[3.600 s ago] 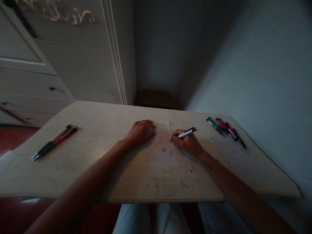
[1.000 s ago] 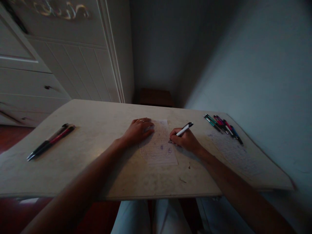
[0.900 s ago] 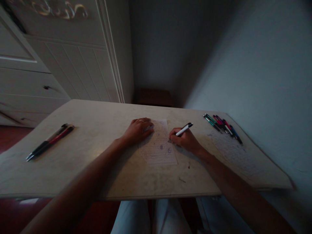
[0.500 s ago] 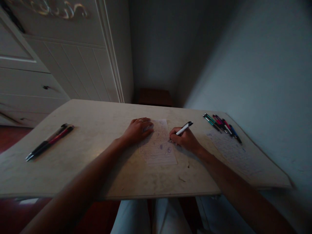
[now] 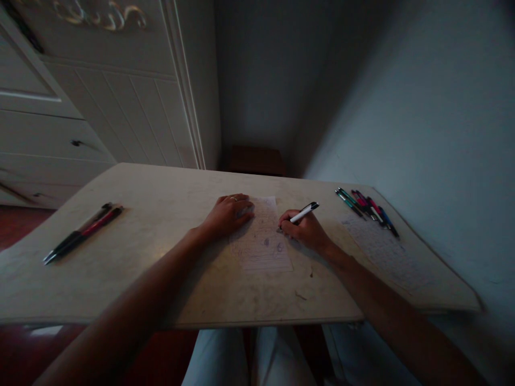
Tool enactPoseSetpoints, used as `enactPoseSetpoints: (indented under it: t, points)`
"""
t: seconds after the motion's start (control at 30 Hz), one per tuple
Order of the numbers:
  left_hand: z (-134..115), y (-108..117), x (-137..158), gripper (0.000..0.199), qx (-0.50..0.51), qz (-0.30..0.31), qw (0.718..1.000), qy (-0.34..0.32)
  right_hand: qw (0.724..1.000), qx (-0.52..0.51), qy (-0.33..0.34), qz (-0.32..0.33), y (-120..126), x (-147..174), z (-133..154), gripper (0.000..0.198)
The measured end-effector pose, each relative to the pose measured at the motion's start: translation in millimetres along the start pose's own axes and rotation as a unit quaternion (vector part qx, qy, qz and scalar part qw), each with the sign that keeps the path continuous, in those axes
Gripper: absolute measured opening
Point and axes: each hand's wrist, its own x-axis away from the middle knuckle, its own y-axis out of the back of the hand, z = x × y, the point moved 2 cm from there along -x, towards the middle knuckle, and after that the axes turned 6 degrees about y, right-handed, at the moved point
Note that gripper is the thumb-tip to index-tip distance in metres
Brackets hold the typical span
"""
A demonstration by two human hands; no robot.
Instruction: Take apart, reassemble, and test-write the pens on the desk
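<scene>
A sheet of paper [image 5: 267, 260] covered in handwriting and small scribbles lies on the table in front of me. My left hand [image 5: 231, 214] rests flat on its left side, fingers stretched out, a ring on one finger. In my right hand [image 5: 303, 230] a white pen [image 5: 302, 213] with a dark end is gripped, tilted up to the right. Its tip meets the right part of the sheet, partly hidden by my fingers.
Two pens [image 5: 82, 233] lie on the left of the pale table [image 5: 161, 187]. Several pens [image 5: 368, 209] sit at the right, beside a second written sheet [image 5: 386, 249]. A wall [image 5: 442, 134] borders the right side; a white cabinet [image 5: 132, 112] stands behind at left.
The pen tip and my right fingers have shifted very slightly at the paper. My left hand keeps its place.
</scene>
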Motion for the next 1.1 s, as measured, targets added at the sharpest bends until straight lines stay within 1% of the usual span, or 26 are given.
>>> enactPoseSetpoints:
  t: [0.2,0.47,0.6,0.97,1.1]
  points:
    - [1.0,0.0,0.1,0.038,0.002,0.000,1.000,-0.001,1.000,0.001,0.006,0.012,0.5,-0.1,1.3,0.014]
    - [0.2,1.2,0.3,0.039,-0.002,0.007,1.000,0.009,1.000,-0.021,-0.013,-0.004,0.1,-1.1,-3.8,0.015]
    - [0.8,0.1,-0.1,0.039,0.001,0.007,1.000,0.003,1.000,-0.011,-0.005,-0.002,-0.3,-1.0,-3.3,0.015]
    - [0.3,0.5,0.2,0.038,0.003,0.002,1.000,0.006,1.000,-0.022,-0.009,0.017,-0.6,-0.2,0.3,0.015]
    - [1.5,-0.4,-0.1,0.038,0.015,-0.003,1.000,0.004,1.000,-0.018,-0.003,0.004,-0.8,-0.4,-1.3,0.016]
